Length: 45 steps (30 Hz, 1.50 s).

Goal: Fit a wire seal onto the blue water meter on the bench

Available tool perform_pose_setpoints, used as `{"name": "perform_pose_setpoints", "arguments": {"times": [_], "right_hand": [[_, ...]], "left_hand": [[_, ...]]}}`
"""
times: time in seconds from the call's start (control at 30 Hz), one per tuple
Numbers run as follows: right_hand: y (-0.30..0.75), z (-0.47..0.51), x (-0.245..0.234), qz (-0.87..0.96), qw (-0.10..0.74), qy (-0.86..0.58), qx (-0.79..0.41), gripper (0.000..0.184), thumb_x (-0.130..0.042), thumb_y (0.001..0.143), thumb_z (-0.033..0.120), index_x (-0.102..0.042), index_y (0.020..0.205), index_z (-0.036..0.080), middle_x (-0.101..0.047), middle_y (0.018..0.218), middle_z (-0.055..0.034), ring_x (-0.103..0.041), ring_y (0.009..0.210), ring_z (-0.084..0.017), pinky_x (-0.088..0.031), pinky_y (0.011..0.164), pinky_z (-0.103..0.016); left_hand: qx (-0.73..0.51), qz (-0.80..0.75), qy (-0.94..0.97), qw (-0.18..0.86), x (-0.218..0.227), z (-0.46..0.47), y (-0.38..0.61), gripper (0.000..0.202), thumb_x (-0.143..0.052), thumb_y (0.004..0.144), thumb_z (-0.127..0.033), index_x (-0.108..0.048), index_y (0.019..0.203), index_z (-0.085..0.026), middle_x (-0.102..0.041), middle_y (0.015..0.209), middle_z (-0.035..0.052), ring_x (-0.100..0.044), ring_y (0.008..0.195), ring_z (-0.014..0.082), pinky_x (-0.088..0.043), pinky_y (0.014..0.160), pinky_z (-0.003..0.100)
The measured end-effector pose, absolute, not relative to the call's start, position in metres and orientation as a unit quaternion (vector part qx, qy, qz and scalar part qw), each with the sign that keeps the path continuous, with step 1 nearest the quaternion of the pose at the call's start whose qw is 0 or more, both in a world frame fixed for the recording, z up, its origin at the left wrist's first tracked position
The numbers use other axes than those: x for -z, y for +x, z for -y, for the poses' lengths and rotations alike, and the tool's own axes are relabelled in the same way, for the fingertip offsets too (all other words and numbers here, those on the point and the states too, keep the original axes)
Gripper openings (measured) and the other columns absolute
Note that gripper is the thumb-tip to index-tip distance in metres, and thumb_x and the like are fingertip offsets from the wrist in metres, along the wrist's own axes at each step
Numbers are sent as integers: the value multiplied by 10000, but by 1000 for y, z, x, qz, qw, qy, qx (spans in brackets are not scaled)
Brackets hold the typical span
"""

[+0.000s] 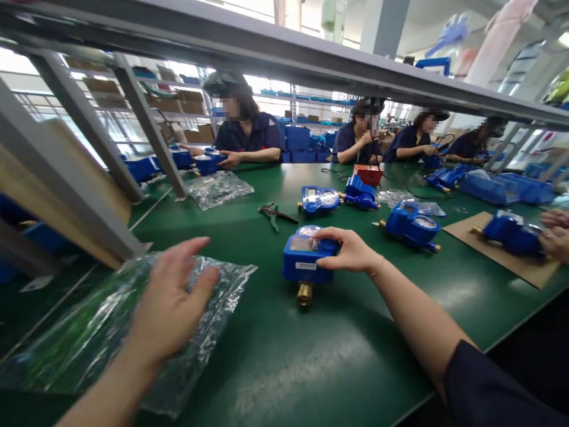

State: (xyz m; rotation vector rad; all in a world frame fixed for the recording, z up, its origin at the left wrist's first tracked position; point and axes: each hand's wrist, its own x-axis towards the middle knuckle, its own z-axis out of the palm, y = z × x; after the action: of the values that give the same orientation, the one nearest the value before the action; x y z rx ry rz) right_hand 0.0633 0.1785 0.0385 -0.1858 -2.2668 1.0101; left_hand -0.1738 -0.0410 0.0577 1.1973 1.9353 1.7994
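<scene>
My right hand grips the right side of a blue water meter on the green table, thumb near its white label and fingers over the top. A brass threaded end of this meter points towards me. Off to the left, my left hand is raised above a clear plastic bag. Its fingers and thumb are apart with nothing between them, slightly blurred. Whether that hand touches the bag is hard to see.
Pliers and more blue meters lie beyond the held one. A cardboard sheet carries another meter, with a co-worker's hand beside it. Metal posts stand at left; a shelf beam crosses overhead. Several co-workers sit opposite.
</scene>
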Motion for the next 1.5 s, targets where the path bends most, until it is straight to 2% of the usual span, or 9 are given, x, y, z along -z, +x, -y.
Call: {"name": "perform_pose_setpoints", "arguments": {"times": [0.03,0.13,0.2,0.3,0.4,0.47,0.67,1.07,1.5], "right_hand": [[61,-178,-40,862,323,-60,-387,507,-764,658,321,-604,1121,191,-606,1116,-55,-571,1027,-226,-441,908,-350],[58,-178,-43,844,338,-25,-416,526,-776,654,308,-596,1130,174,-616,1095,-59,-569,1028,-216,-433,923,-345],[60,-179,-48,825,347,-7,-445,541,-784,656,306,-588,1141,170,-628,1065,-59,-574,1017,-211,-437,922,-348],[69,-181,-57,794,362,6,-488,507,-761,701,304,-582,1159,180,-641,1040,-55,-587,991,-202,-459,898,-350],[78,-182,-66,779,369,2,-508,347,-701,775,308,-635,1093,187,-656,1024,-48,-602,965,-187,-483,854,-315],[82,-182,-71,778,359,1,-515,272,-677,801,303,-664,1047,188,-665,1013,-44,-610,954,-180,-488,837,-294],[89,-178,-77,777,348,13,-525,272,-673,805,274,-667,1061,184,-662,1023,-45,-607,952,-175,-484,836,-283],[92,-171,-83,791,362,38,-492,256,-657,817,276,-670,1056,185,-649,1022,-37,-590,954,-175,-476,834,-286],[95,-167,-86,793,359,41,-490,257,-652,819,277,-670,1057,183,-645,1027,-34,-588,955,-177,-483,833,-280]], "left_hand": [[-640,-633,389,196,-45,25,-156,541,-695,754,-401,-516,1247,-268,-426,1358,38,-309,1304,310,-141,1137,484],[-678,-574,344,303,-15,-24,-108,553,-355,904,-563,-336,1375,-274,-344,1431,90,-362,1290,282,-327,1051,505],[-700,-520,328,364,-13,-44,-85,558,-245,925,-568,-400,1336,-224,-456,1351,114,-464,1211,277,-409,995,478],[-738,-406,250,477,-37,-48,-62,496,-306,939,-494,-505,1238,-152,-578,1208,125,-545,1111,281,-468,941,460],[-744,-375,163,529,-71,-34,-44,399,-323,959,-349,-527,1220,-127,-606,1165,122,-560,1093,263,-487,931,441],[-743,-376,128,539,-85,-26,-34,384,-317,963,-310,-532,1221,-125,-612,1160,118,-557,1104,251,-489,939,426],[-763,-375,94,518,-90,-20,-19,353,-355,960,-288,-522,1249,-171,-603,1193,75,-516,1167,211,-476,975,368],[-753,-383,111,524,-100,-10,-16,373,-382,957,-317,-472,1294,-184,-585,1207,73,-475,1208,226,-408,1039,434],[-747,-420,180,483,-97,-8,-14,346,-354,952,-377,-543,1206,-238,-597,1184,22,-442,1239,262,-482,987,442]]}}
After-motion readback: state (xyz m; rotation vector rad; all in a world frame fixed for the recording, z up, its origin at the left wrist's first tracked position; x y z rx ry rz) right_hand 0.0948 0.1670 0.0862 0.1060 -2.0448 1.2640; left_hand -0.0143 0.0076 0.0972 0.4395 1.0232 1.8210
